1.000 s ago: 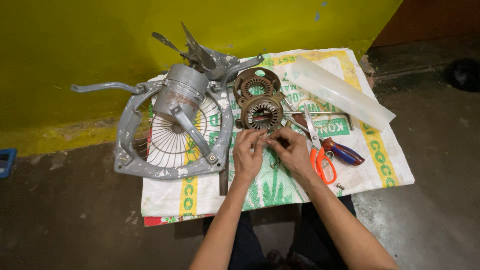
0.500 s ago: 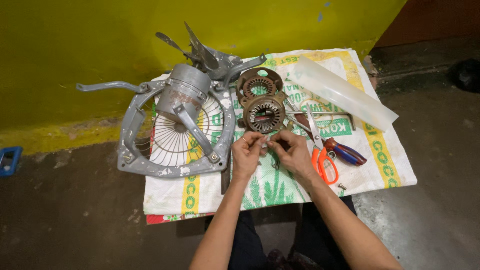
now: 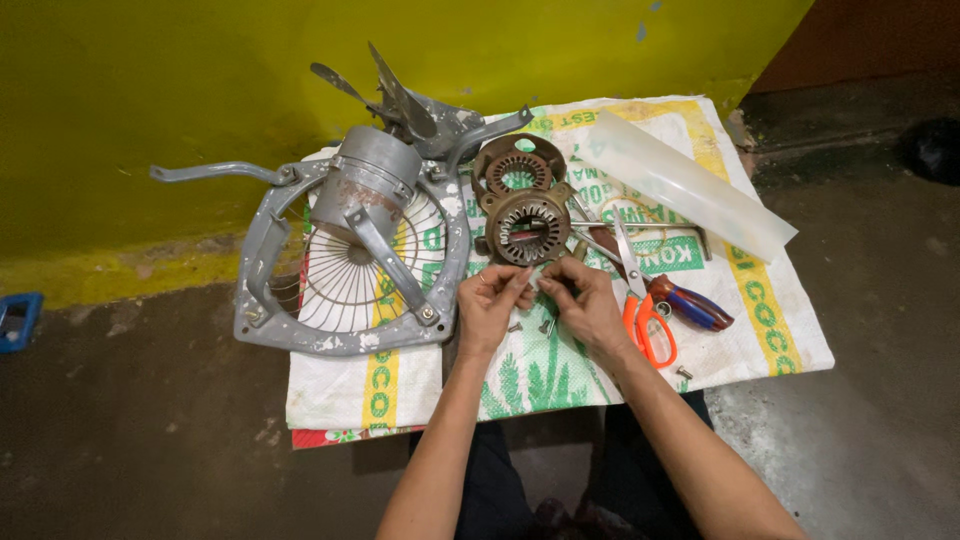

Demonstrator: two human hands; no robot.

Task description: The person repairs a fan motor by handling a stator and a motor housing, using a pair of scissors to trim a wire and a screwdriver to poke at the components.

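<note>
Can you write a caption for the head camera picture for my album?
Two hands pinch something tiny beside a round motor part and a grey fan frame.

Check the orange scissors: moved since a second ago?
No. The orange scissors lie in the same spot on the woven sack, right of the hands, beside the blue-handled pliers.

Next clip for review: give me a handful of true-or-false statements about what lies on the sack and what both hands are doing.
1. Both hands, the left hand and the right hand, meet just below the round motor stator. True.
2. The orange-handled scissors lie left of the fan frame. False: they lie right of the hands.
3. The fan frame rests partly on the woven sack. True.
4. The translucent plastic piece is held in the right hand. False: it lies untouched at the sack's upper right.
</note>
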